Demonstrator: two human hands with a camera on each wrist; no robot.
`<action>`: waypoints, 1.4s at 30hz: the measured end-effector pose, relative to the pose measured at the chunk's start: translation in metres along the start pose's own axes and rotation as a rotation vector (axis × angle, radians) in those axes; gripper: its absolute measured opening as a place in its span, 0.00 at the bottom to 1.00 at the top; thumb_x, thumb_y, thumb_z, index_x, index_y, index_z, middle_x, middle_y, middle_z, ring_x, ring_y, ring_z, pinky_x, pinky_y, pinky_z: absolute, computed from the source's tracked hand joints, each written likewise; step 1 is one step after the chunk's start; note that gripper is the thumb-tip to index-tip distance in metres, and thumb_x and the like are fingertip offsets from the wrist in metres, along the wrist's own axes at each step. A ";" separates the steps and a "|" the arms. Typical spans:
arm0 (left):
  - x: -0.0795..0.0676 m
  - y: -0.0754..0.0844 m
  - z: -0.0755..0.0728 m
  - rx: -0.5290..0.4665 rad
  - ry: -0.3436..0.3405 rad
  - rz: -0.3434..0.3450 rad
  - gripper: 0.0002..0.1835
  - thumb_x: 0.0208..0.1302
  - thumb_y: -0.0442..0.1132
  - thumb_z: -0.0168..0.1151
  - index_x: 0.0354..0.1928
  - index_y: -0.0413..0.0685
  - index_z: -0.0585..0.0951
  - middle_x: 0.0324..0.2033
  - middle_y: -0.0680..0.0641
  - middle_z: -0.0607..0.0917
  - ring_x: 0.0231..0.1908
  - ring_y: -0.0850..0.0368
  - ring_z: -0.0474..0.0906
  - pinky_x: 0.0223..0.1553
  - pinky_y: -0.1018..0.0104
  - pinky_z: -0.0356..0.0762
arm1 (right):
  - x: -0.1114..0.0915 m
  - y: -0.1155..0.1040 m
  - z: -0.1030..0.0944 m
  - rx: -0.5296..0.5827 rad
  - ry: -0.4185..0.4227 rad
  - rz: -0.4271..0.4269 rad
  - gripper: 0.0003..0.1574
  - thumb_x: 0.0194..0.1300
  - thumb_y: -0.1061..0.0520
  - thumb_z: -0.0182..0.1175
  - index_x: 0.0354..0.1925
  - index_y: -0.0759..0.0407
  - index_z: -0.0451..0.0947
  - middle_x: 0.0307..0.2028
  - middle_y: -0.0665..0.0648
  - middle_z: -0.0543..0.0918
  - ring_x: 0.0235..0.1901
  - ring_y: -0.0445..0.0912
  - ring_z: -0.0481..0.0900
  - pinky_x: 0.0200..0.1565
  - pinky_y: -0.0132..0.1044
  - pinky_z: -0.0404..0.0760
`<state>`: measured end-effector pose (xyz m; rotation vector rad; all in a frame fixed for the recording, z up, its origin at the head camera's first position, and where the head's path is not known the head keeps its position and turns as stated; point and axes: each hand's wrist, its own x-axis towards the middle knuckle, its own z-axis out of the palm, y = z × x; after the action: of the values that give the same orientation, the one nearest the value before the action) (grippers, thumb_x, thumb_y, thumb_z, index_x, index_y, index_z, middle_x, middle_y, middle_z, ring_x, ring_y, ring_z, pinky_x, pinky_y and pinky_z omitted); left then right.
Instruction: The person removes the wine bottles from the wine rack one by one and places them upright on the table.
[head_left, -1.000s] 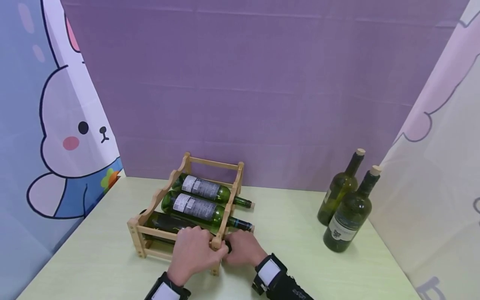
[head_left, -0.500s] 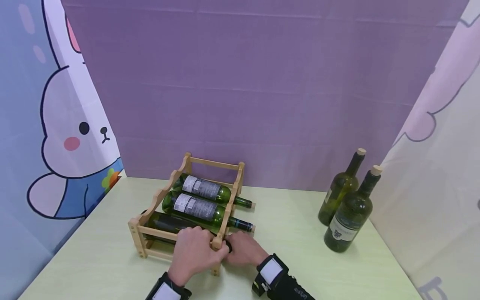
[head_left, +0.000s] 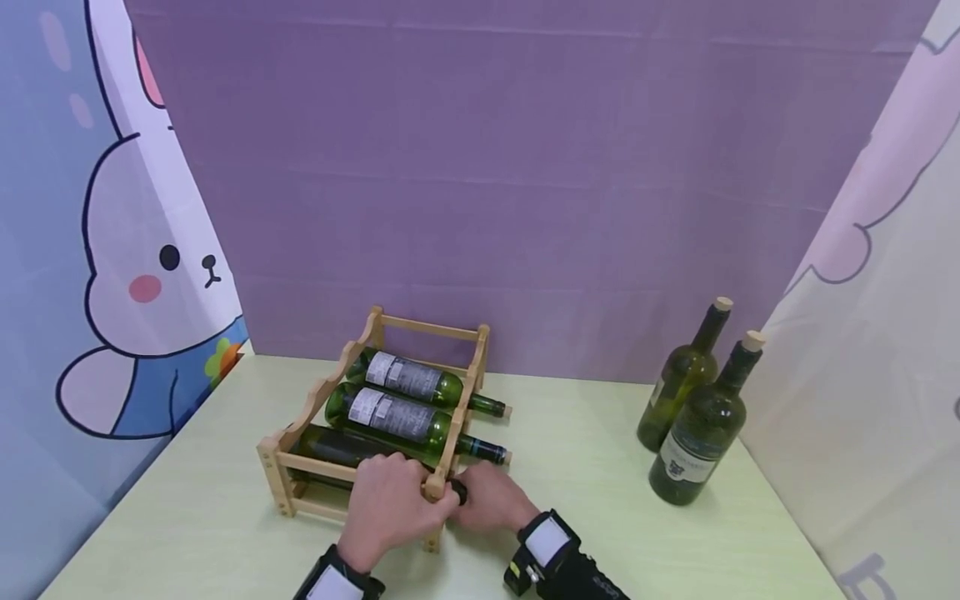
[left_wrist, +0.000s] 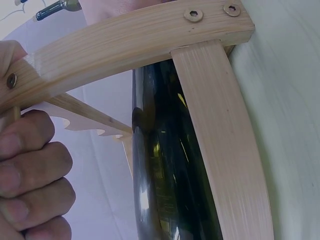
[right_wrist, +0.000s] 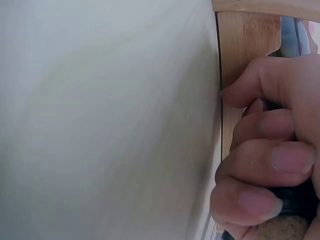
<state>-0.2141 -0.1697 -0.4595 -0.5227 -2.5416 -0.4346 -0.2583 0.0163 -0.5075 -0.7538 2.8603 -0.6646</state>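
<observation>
A wooden wine rack (head_left: 315, 466) stands left of centre in the head view, with three green wine bottles lying in it. My left hand (head_left: 390, 504) grips the rack's near right corner; in the left wrist view its fingers (left_wrist: 42, 162) curl round a wooden bar. Just outside that corner, my right hand (head_left: 491, 498) holds the neck of the nearest bottle (head_left: 341, 446). In the right wrist view its fingers wrap the dark neck, and the cork (right_wrist: 282, 229) shows below them. Most of that neck is hidden. The middle bottle (head_left: 390, 414) and far bottle (head_left: 405, 375) point their corks right.
Two corked bottles stand upright at the right of the table, a labelled one (head_left: 697, 442) in front of another (head_left: 677, 383). A purple cloth (head_left: 525, 183) hangs behind the table (head_left: 585, 467), and printed curtains (head_left: 165, 333) flank it.
</observation>
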 end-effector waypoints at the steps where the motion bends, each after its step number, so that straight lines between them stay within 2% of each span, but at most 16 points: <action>1: 0.000 0.000 0.000 -0.003 0.006 0.003 0.32 0.49 0.60 0.67 0.06 0.64 0.54 0.09 0.63 0.50 0.11 0.64 0.52 0.18 0.69 0.47 | -0.001 0.000 -0.001 0.004 0.002 0.010 0.25 0.60 0.54 0.65 0.15 0.46 0.61 0.14 0.41 0.60 0.13 0.34 0.59 0.20 0.27 0.56; 9: 0.000 0.001 0.001 -0.004 0.065 0.024 0.32 0.46 0.59 0.67 0.07 0.65 0.53 0.10 0.63 0.50 0.11 0.65 0.50 0.17 0.70 0.45 | -0.004 0.003 -0.001 0.029 -0.008 0.056 0.21 0.59 0.53 0.69 0.17 0.47 0.68 0.15 0.41 0.65 0.14 0.35 0.62 0.21 0.28 0.58; 15: -0.001 0.001 0.001 0.003 0.041 0.010 0.32 0.46 0.59 0.68 0.07 0.65 0.53 0.10 0.63 0.51 0.12 0.64 0.52 0.17 0.69 0.48 | -0.008 0.007 -0.006 0.040 -0.011 0.043 0.19 0.57 0.51 0.71 0.18 0.47 0.71 0.15 0.40 0.67 0.14 0.34 0.62 0.22 0.27 0.59; 28: 0.000 0.003 0.000 0.023 0.032 0.004 0.32 0.47 0.59 0.69 0.05 0.64 0.55 0.09 0.62 0.54 0.12 0.62 0.55 0.17 0.68 0.50 | -0.019 0.020 -0.013 0.078 -0.014 0.068 0.07 0.51 0.55 0.71 0.24 0.52 0.81 0.17 0.41 0.72 0.16 0.35 0.65 0.23 0.28 0.63; 35: 0.001 0.003 -0.001 0.024 0.019 -0.001 0.32 0.49 0.60 0.67 0.06 0.64 0.54 0.10 0.63 0.52 0.12 0.63 0.54 0.17 0.68 0.49 | -0.025 0.023 -0.016 0.079 -0.005 0.047 0.07 0.50 0.56 0.72 0.24 0.53 0.81 0.17 0.42 0.73 0.16 0.34 0.66 0.22 0.27 0.65; 42: 0.000 0.002 0.000 0.008 0.017 0.000 0.32 0.48 0.59 0.67 0.06 0.64 0.54 0.10 0.63 0.51 0.12 0.63 0.53 0.17 0.68 0.47 | -0.029 0.025 -0.021 0.100 -0.014 0.068 0.07 0.51 0.56 0.72 0.27 0.55 0.83 0.19 0.43 0.76 0.16 0.35 0.68 0.24 0.28 0.69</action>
<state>-0.2135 -0.1680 -0.4591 -0.5134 -2.5260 -0.4268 -0.2490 0.0579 -0.5002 -0.6413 2.8017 -0.7827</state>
